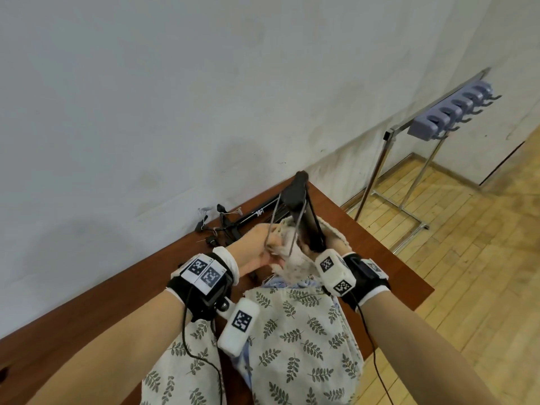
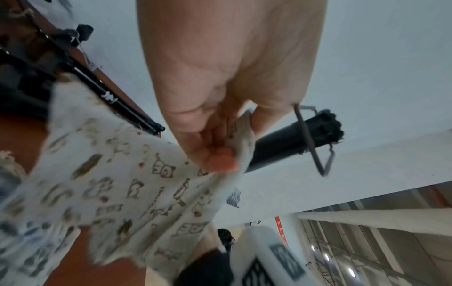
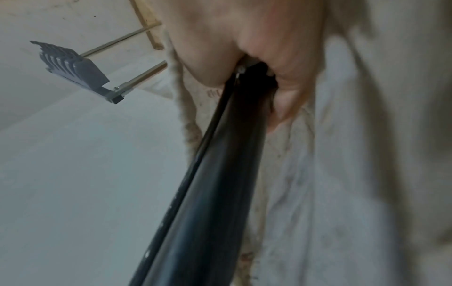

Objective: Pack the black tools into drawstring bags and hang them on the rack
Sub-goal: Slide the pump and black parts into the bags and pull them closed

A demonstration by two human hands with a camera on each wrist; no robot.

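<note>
A long black tool (image 1: 304, 211) with a wire loop stands tilted, its lower end inside a cream printed drawstring bag (image 1: 292, 258) on the brown table (image 1: 380, 258). My left hand (image 1: 257, 249) pinches the bag's rim (image 2: 234, 154) between thumb and fingers. My right hand (image 1: 336, 244) grips the black tool (image 3: 220, 154) low down, at the bag's mouth. More black tools (image 1: 233, 220) lie on the table by the wall. The metal rack (image 1: 423, 141) with grey hooks (image 1: 455, 112) stands on the floor at the right.
A leaf-print drawstring bag (image 1: 292, 331) lies on the table in front of me, over a bluish one (image 1: 292, 285). The white wall runs along the table's far edge. Wooden floor (image 1: 467, 258) lies to the right.
</note>
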